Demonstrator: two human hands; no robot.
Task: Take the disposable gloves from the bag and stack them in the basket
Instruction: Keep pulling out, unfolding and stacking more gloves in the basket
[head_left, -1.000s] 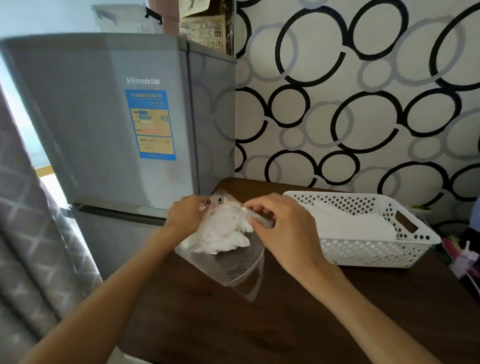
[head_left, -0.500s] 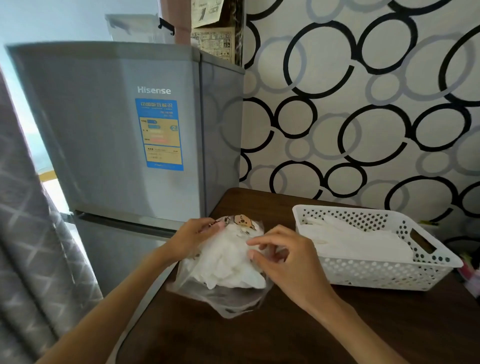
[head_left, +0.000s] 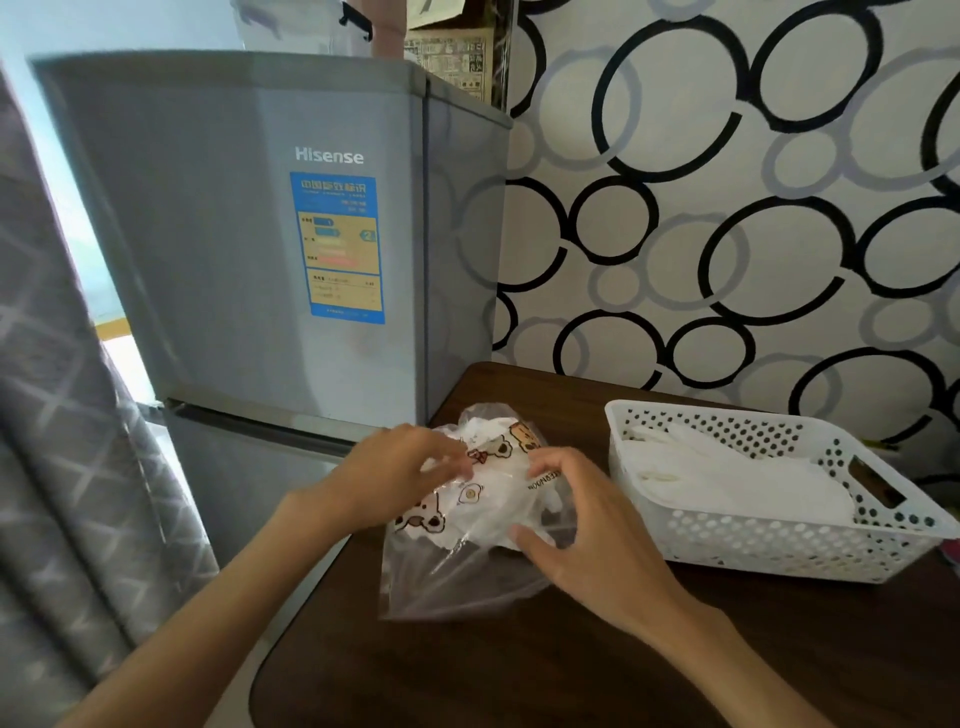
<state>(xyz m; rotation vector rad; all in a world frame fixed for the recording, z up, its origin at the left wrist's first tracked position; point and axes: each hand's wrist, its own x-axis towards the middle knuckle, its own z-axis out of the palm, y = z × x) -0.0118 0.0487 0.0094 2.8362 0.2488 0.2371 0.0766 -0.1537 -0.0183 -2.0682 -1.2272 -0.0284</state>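
At lower centre of the frame, my left hand (head_left: 400, 470) is pinching the bag (head_left: 467, 545) at its printed top while my right hand (head_left: 576, 525) is gripping its right side. The gloves (head_left: 498, 499) are bunched inside, between both hands. The basket (head_left: 779, 540) is sitting right, nearer my right hand, on the desk (head_left: 467, 675).
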